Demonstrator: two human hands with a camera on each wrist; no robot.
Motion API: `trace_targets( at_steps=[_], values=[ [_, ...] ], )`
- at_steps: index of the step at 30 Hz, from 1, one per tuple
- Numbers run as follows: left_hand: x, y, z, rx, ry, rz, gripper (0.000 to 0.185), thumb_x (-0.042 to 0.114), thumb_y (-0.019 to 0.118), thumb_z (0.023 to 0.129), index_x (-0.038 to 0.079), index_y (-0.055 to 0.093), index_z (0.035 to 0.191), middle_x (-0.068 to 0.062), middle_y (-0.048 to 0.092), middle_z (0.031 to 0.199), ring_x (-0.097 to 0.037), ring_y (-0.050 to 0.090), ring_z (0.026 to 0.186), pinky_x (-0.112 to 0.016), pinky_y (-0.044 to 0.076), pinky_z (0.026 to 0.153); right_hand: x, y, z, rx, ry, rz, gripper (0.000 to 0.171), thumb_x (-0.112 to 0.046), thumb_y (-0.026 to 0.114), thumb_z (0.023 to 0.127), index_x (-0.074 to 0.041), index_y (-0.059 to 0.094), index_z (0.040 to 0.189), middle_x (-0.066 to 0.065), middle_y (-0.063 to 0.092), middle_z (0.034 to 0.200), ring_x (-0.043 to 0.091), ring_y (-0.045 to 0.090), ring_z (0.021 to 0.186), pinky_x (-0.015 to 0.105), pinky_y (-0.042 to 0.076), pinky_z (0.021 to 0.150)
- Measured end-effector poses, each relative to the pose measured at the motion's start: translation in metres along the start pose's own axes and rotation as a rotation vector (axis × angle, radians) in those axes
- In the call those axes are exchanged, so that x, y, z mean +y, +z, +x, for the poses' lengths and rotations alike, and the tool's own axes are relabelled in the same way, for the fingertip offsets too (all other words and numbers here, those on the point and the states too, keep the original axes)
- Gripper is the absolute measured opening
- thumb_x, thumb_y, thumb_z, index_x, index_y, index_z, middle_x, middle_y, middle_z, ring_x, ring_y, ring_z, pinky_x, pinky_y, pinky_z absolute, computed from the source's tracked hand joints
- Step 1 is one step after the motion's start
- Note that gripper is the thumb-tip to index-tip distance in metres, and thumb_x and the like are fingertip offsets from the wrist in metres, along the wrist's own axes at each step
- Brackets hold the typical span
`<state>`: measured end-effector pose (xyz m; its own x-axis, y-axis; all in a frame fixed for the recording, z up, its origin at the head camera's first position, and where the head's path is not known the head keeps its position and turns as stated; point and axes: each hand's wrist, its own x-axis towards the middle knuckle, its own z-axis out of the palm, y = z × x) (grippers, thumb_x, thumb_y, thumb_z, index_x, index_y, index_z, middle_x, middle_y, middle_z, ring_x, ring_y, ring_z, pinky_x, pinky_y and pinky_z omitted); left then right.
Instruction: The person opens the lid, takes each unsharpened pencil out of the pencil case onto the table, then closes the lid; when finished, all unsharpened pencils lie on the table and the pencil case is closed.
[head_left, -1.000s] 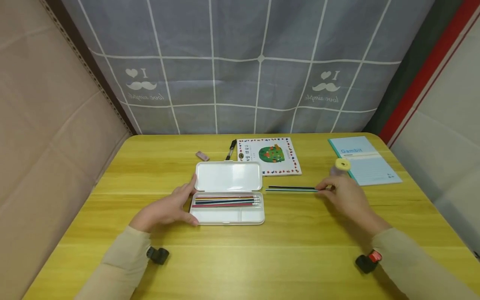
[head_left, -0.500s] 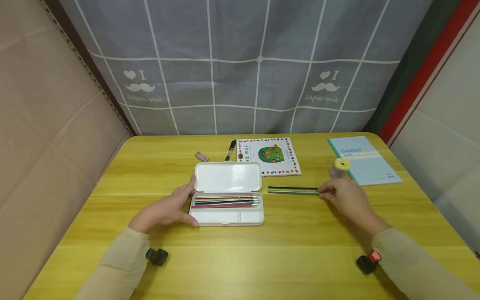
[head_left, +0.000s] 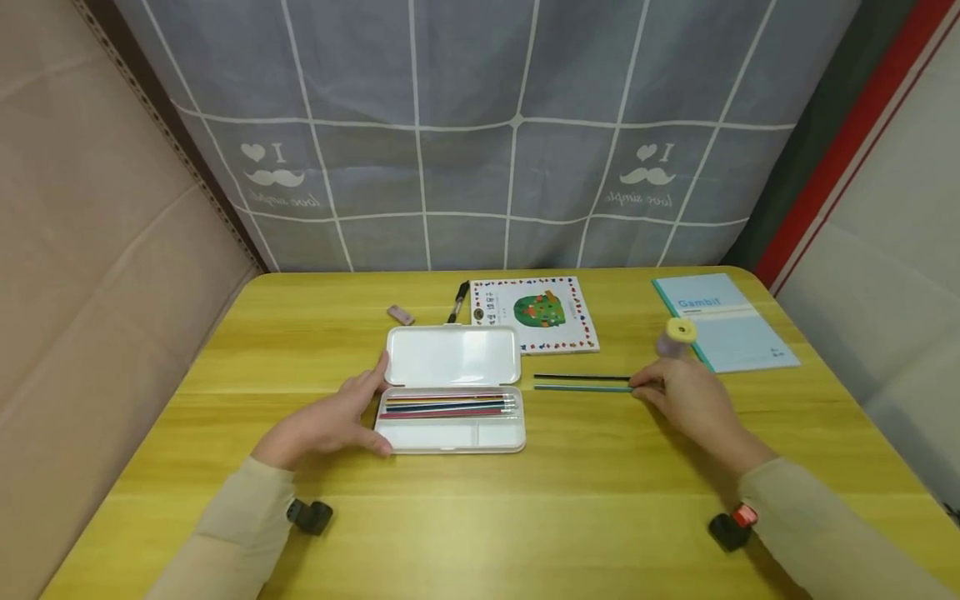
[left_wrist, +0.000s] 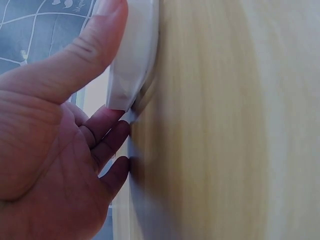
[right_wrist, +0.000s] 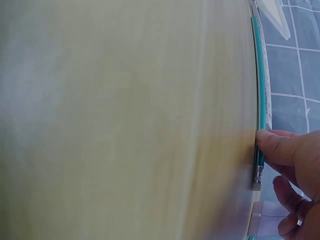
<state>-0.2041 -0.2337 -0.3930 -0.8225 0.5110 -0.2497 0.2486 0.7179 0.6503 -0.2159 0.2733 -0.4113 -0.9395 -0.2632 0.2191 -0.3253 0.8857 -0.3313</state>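
A white pencil case (head_left: 427,433) lies with its lid (head_left: 453,356) folded back and several pencils (head_left: 444,407) in its long compartment. My left hand (head_left: 330,421) holds the case's left end, thumb at the front corner and fingers toward the hinge side. In the left wrist view, the thumb (left_wrist: 85,55) lies along the case wall (left_wrist: 132,55). To the right of the case, my right hand (head_left: 686,396) pinches a teal pencil (head_left: 581,388) near its eraser end; the right wrist view shows its metal ferrule (right_wrist: 259,172) below the thumb. A black pencil (head_left: 581,377) lies just behind, running to the same fingertips.
Behind the case are a pink eraser (head_left: 401,315), a black pen (head_left: 458,302) and a white picture book (head_left: 536,313). A yellow-topped small container (head_left: 680,332) stands just beyond my right hand, beside a light-blue notebook (head_left: 727,321). A grey checked curtain (head_left: 465,167) hangs behind the table.
The teal pencil has shifted toward the front of the table, widening the gap from the black pencil. The left hand keeps its hold on the case.
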Motion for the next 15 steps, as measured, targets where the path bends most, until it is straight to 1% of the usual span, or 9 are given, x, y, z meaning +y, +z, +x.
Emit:
trace_targets(
  at_steps=[4, 7, 9, 12, 15],
  values=[
    [0.002, 0.0, 0.001, -0.003, -0.005, -0.003, 0.14, 0.037, 0.09, 0.078, -0.001, -0.015, 0.163, -0.01, 0.051, 0.141, -0.045, 0.022, 0.148, -0.065, 0.016, 0.121, -0.003, -0.003, 0.001, 0.005, 0.012, 0.007, 0.009, -0.016, 0.087, 0.085, -0.017, 0.084, 0.094, 0.006, 0.08, 0.095, 0.031, 0.073, 0.088, 0.056, 0.056, 0.077],
    [0.002, -0.001, 0.002, -0.001, 0.003, 0.003, 0.14, 0.037, 0.09, 0.078, -0.001, -0.014, 0.163, -0.011, 0.051, 0.141, -0.046, 0.022, 0.147, -0.066, 0.016, 0.121, -0.011, -0.005, 0.004, 0.021, -0.007, 0.022, 0.014, -0.02, 0.088, 0.085, -0.016, 0.084, 0.098, 0.005, 0.08, 0.097, 0.027, 0.073, 0.085, 0.052, 0.057, 0.076],
    [0.001, -0.001, 0.002, 0.001, 0.0, 0.006, 0.14, 0.037, 0.09, 0.078, -0.001, -0.015, 0.163, -0.011, 0.051, 0.141, -0.045, 0.022, 0.148, -0.066, 0.016, 0.121, -0.02, -0.005, 0.008, 0.026, -0.027, 0.047, 0.018, -0.022, 0.088, 0.086, -0.015, 0.084, 0.102, 0.005, 0.079, 0.097, 0.024, 0.071, 0.083, 0.048, 0.057, 0.073],
    [-0.001, 0.0, 0.002, -0.002, -0.01, 0.004, 0.141, 0.038, 0.09, 0.077, 0.001, -0.015, 0.163, -0.011, 0.051, 0.142, -0.044, 0.022, 0.148, -0.065, 0.016, 0.121, -0.039, -0.003, 0.018, -0.003, -0.042, 0.116, 0.024, -0.023, 0.087, 0.087, -0.012, 0.083, 0.108, 0.006, 0.079, 0.1, 0.021, 0.069, 0.083, 0.041, 0.055, 0.07],
    [-0.003, 0.0, 0.002, -0.007, -0.011, -0.007, 0.142, 0.039, 0.09, 0.077, 0.001, -0.016, 0.163, -0.01, 0.051, 0.142, -0.045, 0.022, 0.148, -0.066, 0.015, 0.121, -0.062, 0.006, 0.029, -0.047, -0.049, 0.176, 0.027, -0.025, 0.086, 0.088, -0.013, 0.083, 0.112, 0.004, 0.079, 0.1, 0.019, 0.066, 0.081, 0.037, 0.053, 0.068]
  ],
)
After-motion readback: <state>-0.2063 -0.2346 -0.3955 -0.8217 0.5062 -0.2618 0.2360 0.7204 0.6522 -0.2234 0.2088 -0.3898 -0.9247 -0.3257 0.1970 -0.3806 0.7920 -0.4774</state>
